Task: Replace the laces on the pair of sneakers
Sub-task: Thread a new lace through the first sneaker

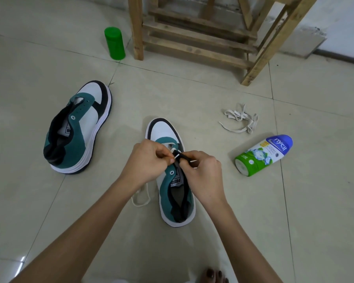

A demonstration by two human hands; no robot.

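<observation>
Lacing step, near sneaker (173,193). Left hand (146,160) pinches lace (148,190) tip; right hand (200,170) grips black flap (182,157). Next: steer tip through 1 eyelet.

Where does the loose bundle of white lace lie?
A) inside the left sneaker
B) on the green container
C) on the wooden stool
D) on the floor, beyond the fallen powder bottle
D: the loose white lace lies on the floor tiles, apart from and beyond the powder bottle lying on its side.

Left hand (145,162), right hand (200,170) on lace (173,150)
</observation>
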